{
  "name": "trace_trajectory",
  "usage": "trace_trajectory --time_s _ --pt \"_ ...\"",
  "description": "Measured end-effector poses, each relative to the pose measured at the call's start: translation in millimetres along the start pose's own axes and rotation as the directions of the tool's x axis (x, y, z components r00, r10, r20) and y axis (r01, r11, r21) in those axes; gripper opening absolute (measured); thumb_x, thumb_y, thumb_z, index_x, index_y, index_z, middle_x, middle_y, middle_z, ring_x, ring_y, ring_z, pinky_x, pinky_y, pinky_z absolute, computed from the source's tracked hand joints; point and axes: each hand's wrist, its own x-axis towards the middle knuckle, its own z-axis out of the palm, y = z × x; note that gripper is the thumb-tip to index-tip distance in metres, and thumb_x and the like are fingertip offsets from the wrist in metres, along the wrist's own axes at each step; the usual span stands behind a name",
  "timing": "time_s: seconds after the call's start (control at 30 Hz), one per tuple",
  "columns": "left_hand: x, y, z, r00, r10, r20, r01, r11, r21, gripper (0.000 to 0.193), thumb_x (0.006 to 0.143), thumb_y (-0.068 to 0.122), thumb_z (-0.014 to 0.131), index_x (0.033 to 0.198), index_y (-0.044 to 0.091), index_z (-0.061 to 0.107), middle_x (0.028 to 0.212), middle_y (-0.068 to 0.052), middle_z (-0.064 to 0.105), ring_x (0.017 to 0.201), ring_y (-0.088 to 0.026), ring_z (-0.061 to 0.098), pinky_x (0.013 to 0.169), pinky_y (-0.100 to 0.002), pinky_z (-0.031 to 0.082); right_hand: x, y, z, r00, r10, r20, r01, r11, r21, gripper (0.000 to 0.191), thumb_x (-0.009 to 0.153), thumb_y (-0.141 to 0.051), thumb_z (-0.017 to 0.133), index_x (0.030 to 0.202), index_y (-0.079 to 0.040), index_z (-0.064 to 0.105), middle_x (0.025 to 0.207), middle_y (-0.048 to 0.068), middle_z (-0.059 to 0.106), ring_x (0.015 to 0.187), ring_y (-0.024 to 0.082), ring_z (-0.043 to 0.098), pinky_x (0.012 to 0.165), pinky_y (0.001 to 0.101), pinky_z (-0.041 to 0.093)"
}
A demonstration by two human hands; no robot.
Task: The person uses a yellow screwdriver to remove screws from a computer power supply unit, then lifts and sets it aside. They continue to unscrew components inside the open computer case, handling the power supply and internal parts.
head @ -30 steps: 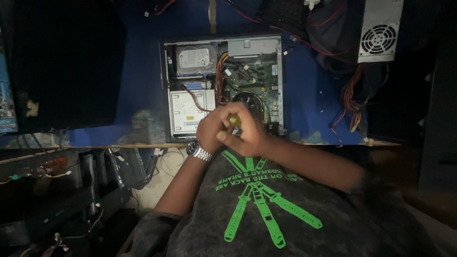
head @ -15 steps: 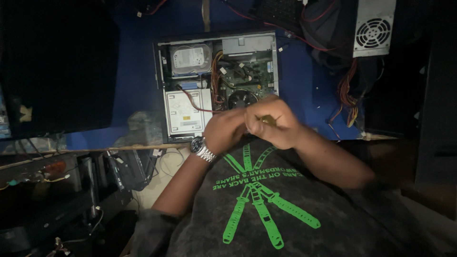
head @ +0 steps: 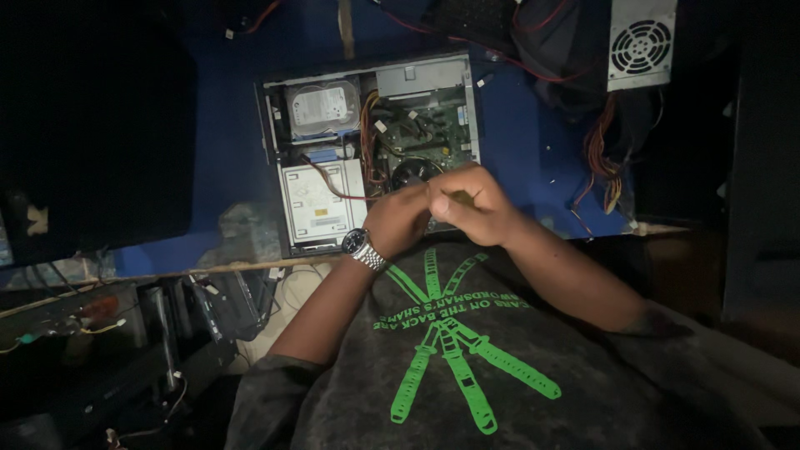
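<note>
Far left: dark area, w/ a black bench edge lower down carrying loose wires (head: 100,325) and dark gear, too dim to tell apart. Next along, blue table (head: 233,142) w/ an open desktop PC case (head: 371,150) lying on its side, cover off. Inside, left to right: silver hard drive (head: 321,107) at top left, white-labelled optical drive (head: 321,204) below it, orange/yellow cable bundle (head: 367,142) running down the middle, green motherboard (head: 429,125) on the right, round black cooler fan (head: 412,172) at the board's lower edge.

Left hand (head: 398,221), steel wristwatch (head: 360,247) on the wrist, is raised over the case's near edge, just below the fan, fingers curled in toward the other hand. Cannot tell if it grips anything; it touches the right hand. Right hand (head: 471,207) is right beside it, fingers pressed together around a small yellowish object (head: 461,198) – only a bit of it shows between the fingers, so its kind can't be told. The object sits at chest height, above the near rim of the case, not in the case.

Below the hands: dark grey shirt w/ green print (head: 450,350).

Right of case: bare blue tabletop, then a grey power supply unit (head: 640,43) w/ round fan grille at top right, red/orange wires (head: 604,162) hanging from it down to the table edge
</note>
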Motion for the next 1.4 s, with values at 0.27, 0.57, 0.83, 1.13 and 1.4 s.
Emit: trace_trajectory --time_s 0.27,0.57,0.83,1.13,1.4 --pt "-1.2 -11.5 10.3 0.998 -0.050 0.041 0.050 0.999 0.004 0.038 0.080 0.002 0.070 0.117 0.010 0.066 0.109 -0.015 0.071 0.091 -0.036 0.071 0.075 -0.045 0.059 -1.7 14.5 -0.8 1.000 0.019 0.010 -0.019 1.000 0.006 0.041 0.107 -0.033 0.056 0.076 -0.007 0.056 0.070 -0.002 0.055 0.064 0.007 0.048 0.059 0.0262 0.039" --pt "0.6 -11.3 20.3 0.996 -0.057 0.064 0.048 0.989 0.138 0.038 0.079 0.009 0.072 0.116 0.004 0.064 0.102 -0.015 0.070 0.086 -0.035 0.071 0.070 -0.045 0.059 3.3 -6.9 3.2 1.000 -0.014 -0.026 0.012 0.998 -0.054 0.033 0.105 -0.025 0.061 0.080 -0.004 0.054 0.080 0.002 0.059 0.072 0.011 0.053 0.066 0.0275 0.044" --pt "5.7 2.2 16.2 1.000 -0.029 0.005 0.027 0.979 0.203 0.033 0.082 0.019 0.077 0.112 0.009 0.065 0.097 -0.011 0.068 0.082 -0.030 0.071 0.064 -0.042 0.057 -11.3 -37.3 35.8 0.938 -0.307 -0.163 0.243 0.914 -0.326 0.015 0.101 -0.005 0.058 0.112 0.000 0.049 0.106 0.014 0.055 0.096 0.022 0.057 0.087 0.0346 0.048" --pt "15.5 18.7 8.7 0.998 0.054 -0.037 -0.049 0.989 0.139 0.038 0.079 0.013 0.075 0.114 0.004 0.065 0.105 -0.012 0.071 0.083 -0.030 0.071 0.066 -0.041 0.058 -23.2 14.7 29.4 0.912 -0.273 -0.307 0.210 0.952 -0.224 0.022 0.105 -0.015 0.048 0.087 -0.002 0.049 0.081 0.008 0.056 0.069 0.014 0.048 0.064 0.0296 0.042" --pt "12.9 -0.7 24.1 0.994 0.039 0.103 -0.047 0.996 0.073 0.020 0.076 0.013 0.073 0.093 0.004 0.066 0.086 -0.016 0.071 0.079 -0.036 0.071 0.070 -0.045 0.057 -0.2 5.8 -19.2 0.973 -0.111 0.201 0.100 0.993 0.064 0.038 0.098 -0.017 0.052 0.064 -0.006 0.044 0.060 0.006 0.046 0.053 0.017 0.043 0.056 0.0337 0.037"
